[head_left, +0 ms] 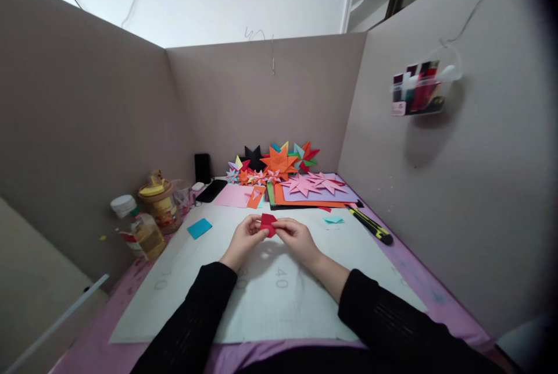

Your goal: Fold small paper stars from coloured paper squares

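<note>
Above numbered white mat [174,310] | left hand [243,240], right hand [300,240]: grip pinched on red paper [268,221] | grey partitions [305,95] around

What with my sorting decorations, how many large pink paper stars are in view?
2: the left star and right star, both on the lavender sheet. Others may be hidden behind.

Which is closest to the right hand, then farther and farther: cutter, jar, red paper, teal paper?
In the head view:
1. Red paper, gripped by the right hand.
2. Teal paper, just right.
3. Cutter, farther right.
4. Jar, far left.
</note>
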`<state>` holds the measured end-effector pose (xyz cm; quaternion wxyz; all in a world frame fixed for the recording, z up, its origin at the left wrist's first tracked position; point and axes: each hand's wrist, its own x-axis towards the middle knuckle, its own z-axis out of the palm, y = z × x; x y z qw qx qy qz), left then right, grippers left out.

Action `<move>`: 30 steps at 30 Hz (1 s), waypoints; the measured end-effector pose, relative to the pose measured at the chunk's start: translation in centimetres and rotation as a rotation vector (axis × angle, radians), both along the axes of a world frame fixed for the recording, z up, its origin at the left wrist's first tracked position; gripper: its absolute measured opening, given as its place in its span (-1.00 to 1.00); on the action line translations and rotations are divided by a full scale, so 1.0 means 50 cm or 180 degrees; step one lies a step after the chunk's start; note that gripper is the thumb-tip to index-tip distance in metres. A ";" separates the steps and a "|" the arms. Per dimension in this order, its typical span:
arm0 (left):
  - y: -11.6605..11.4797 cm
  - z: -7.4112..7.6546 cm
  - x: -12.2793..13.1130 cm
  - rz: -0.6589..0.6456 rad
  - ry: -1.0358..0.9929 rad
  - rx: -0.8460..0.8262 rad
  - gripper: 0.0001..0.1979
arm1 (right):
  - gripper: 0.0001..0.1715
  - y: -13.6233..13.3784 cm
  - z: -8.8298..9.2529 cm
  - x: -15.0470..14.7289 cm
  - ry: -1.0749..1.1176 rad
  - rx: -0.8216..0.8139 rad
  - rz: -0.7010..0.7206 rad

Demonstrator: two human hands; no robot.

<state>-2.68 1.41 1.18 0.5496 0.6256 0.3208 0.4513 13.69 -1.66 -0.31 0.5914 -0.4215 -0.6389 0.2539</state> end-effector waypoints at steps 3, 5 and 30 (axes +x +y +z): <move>0.000 0.001 -0.001 -0.0063 0.0015 0.0004 -0.68 | -0.82 0.007 -0.010 -0.002 0.0374 -0.0336 0.0049; 0.001 0.001 -0.001 -0.0070 0.0073 0.0018 -0.71 | -0.81 0.007 -0.011 -0.002 0.0562 -0.0517 0.0152; -0.002 0.010 -0.007 -0.0002 -0.0584 -0.0801 -0.45 | -0.80 0.006 -0.010 0.021 -0.0749 0.1086 -0.0229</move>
